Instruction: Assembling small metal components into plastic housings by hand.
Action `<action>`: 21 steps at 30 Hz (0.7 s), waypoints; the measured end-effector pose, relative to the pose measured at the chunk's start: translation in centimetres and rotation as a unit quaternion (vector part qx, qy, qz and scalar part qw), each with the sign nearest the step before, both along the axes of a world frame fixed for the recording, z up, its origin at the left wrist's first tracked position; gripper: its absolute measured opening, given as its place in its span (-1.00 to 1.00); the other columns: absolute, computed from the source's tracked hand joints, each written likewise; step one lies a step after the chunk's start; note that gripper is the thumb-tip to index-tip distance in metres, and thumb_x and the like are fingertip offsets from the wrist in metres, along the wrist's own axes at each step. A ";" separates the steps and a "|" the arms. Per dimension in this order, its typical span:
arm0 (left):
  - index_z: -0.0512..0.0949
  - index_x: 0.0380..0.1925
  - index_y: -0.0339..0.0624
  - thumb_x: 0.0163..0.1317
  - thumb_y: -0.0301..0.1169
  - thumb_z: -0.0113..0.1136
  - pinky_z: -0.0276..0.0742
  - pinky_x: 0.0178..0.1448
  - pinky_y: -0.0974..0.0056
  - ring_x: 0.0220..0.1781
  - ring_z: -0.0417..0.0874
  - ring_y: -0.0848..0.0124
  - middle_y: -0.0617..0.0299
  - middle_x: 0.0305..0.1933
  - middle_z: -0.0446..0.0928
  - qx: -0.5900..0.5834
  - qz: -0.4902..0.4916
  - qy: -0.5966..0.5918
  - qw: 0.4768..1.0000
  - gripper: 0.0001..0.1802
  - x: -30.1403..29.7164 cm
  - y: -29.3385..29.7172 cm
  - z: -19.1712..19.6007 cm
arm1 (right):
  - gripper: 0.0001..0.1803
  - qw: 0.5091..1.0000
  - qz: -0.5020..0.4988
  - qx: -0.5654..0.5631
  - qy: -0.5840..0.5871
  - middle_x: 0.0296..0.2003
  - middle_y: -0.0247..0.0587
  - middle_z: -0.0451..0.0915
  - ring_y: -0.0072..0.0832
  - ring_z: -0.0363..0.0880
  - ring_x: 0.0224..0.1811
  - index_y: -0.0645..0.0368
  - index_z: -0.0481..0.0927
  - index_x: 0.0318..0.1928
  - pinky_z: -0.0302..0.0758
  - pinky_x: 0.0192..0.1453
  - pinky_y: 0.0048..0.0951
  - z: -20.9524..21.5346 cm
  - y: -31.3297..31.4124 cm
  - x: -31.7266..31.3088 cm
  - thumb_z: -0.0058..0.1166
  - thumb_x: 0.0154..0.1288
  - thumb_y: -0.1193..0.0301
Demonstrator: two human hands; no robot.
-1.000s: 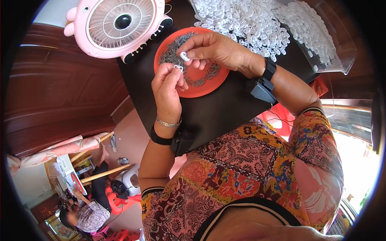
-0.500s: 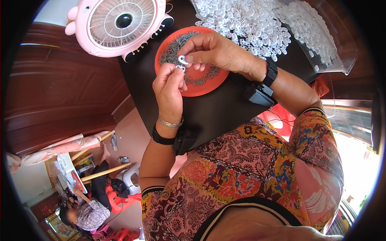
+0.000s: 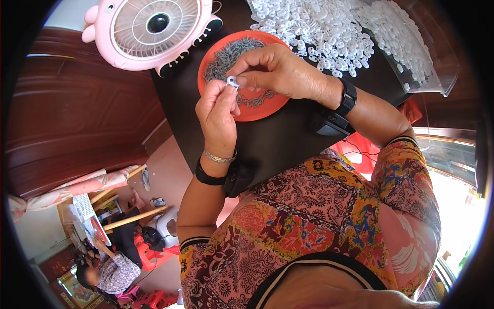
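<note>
Over the orange-red plate, my two hands meet at a small white plastic piece with a round hole. My right hand pinches this piece between thumb and index finger. Right against it, my left hand has its thumb and fingertips closed on another small white part, mostly covered by the fingers. Whether the two parts are joined cannot be made out. Under my hands, the plate holds many small grey pin-like pieces.
A heap of white oval pieces covers the table's far right, beside a clear plastic tray with more of them. At the far left stands a pink fan. Another person sits at lower left, away from the dark table.
My right hand has moved slightly down and left, bringing the white piece against the part in my left hand. The gap between them has closed.
</note>
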State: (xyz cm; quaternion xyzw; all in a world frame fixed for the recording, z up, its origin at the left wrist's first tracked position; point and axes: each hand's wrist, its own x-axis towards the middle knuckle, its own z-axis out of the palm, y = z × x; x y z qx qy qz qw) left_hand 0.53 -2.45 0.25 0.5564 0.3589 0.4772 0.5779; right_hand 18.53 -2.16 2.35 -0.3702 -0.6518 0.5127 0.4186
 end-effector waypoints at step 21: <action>0.49 -0.48 -0.26 0.29 -0.38 0.01 0.28 -0.48 0.50 -0.60 0.40 0.59 0.34 -0.62 0.42 -0.079 -0.020 -0.030 0.996 -0.78 0.0 0.4 0.3 | -0.66 0.982 -0.014 0.144 -0.119 -0.30 -0.25 0.59 -0.48 0.61 -0.24 0.21 0.58 -0.07 0.53 -0.15 -0.48 -0.1 -0.4 -0.5 0.24 0.08 0.58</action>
